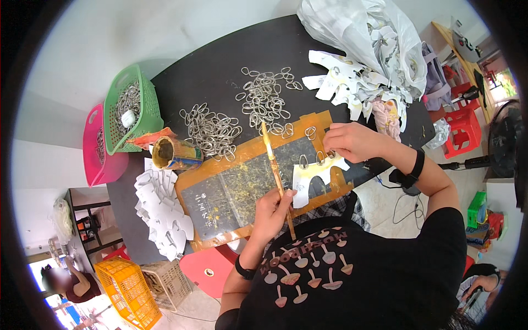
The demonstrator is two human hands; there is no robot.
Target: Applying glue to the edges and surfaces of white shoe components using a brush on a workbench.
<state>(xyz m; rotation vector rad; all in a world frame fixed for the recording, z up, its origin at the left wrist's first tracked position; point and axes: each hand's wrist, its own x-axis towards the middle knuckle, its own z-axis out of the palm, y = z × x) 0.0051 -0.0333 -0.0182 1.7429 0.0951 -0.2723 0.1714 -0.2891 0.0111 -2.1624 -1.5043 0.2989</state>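
Note:
My left hand [269, 214] is closed around a long thin brush [276, 176] with yellowish bristles pointing away from me. Its thumb touches the left edge of a white cut-out piece [300, 179] with arched notches and a yellow-smeared strip. Along the far edge of that piece stand oval metal rings [303, 161]. My right hand [352, 143] pinches at the right end of this edge, its fingertips on a ring that they partly hide. Beneath lies a dark board [242, 203] with an amber taped border, spattered yellow. Two loose rings [310, 133] rest near its far right corner.
Two heaps of metal rings [212, 132] lie on the black table [220, 60]. A smeared can [171, 154] and stacked white pieces [159, 212] are at left, beside green [151, 110] and pink baskets [102, 173]. Finished-looking white pieces [344, 82] and a plastic bag [352, 27] sit far right.

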